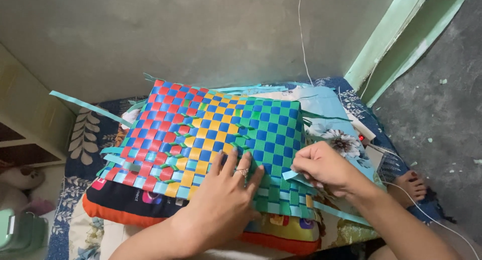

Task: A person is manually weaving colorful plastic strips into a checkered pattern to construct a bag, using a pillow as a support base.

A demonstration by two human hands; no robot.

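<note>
Your left hand lies flat with fingers spread on the checkered plastic-strip woven mat atop the cushion, while your right hand, just right, pinches a light-blue strip running along its near edge.

A big woven mat lies flat on top of a pillow. It is made of shiny strips going over and under each other, so it looks like little squares. One part is red and blue, the middle is yellow and blue, and the other part is green and blue. Loose light blue strip ends stick out along the edges, some bent.
</note>
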